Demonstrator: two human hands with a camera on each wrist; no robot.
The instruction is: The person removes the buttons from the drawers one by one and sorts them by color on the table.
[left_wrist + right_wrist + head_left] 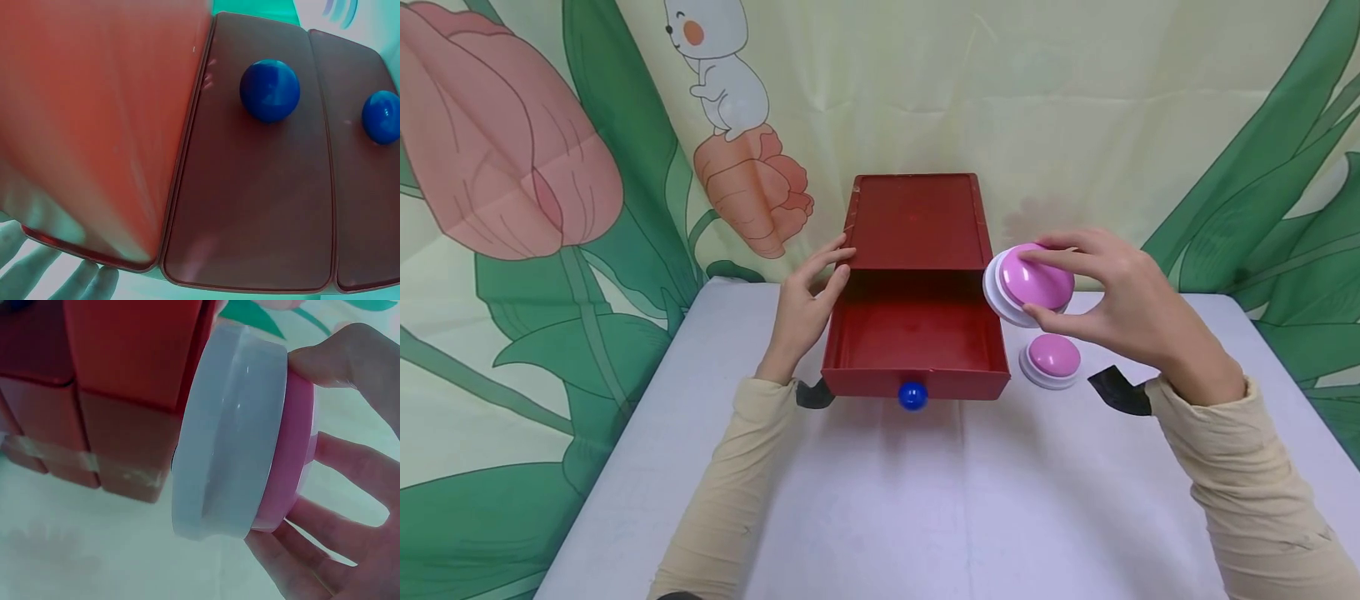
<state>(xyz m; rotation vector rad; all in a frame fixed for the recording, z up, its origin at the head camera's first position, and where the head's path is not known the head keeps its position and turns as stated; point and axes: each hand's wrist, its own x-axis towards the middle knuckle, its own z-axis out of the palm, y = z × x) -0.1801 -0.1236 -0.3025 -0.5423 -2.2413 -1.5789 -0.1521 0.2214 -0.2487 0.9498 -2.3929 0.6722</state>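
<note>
A red drawer cabinet [916, 221] stands on the table, its top drawer [917, 333] pulled out with nothing inside. My left hand [805, 304] rests against the cabinet's left side near the top edge, fingers fairly straight. To the right of the drawer, my right hand [1112, 292] grips a pink-domed push button [1036, 279] with a white base. It is raised and tilted; in the right wrist view the white base [231, 434] faces the cabinet, thumb and fingertips around the pink dome. A second pink push button [1054, 357] sits on the table below that hand.
Blue round knobs mark the drawer fronts; one knob [913, 396] is on the pulled-out drawer, and lower drawers [250, 187] show in the left wrist view. Behind the white table [880, 500] hangs a printed curtain [1060, 125] with flowers and a rabbit.
</note>
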